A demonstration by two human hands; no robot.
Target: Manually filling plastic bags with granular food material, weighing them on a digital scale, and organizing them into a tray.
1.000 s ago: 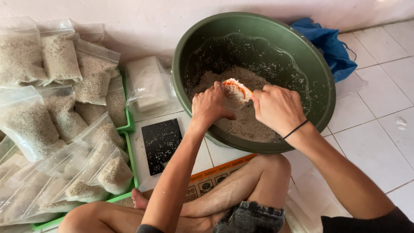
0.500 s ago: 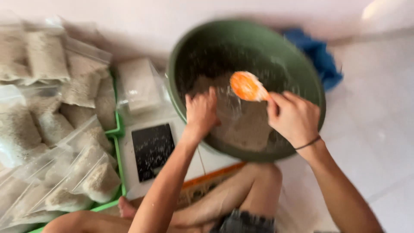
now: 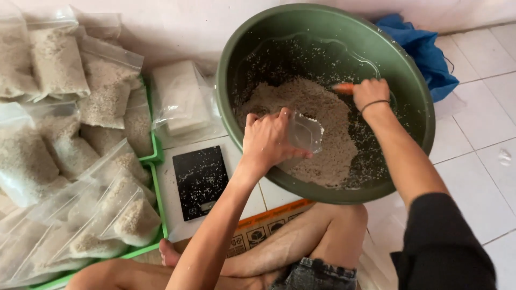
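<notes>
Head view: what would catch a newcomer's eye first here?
The big green basin at upper right, holding a heap of pale grain, dominates the view. Over it, the left hand holds a clear plastic bag, while the right hand grips an orange scoop at the heap's far side. On the left, filled grain bags pile in a green tray, beside a black scale.
</notes>
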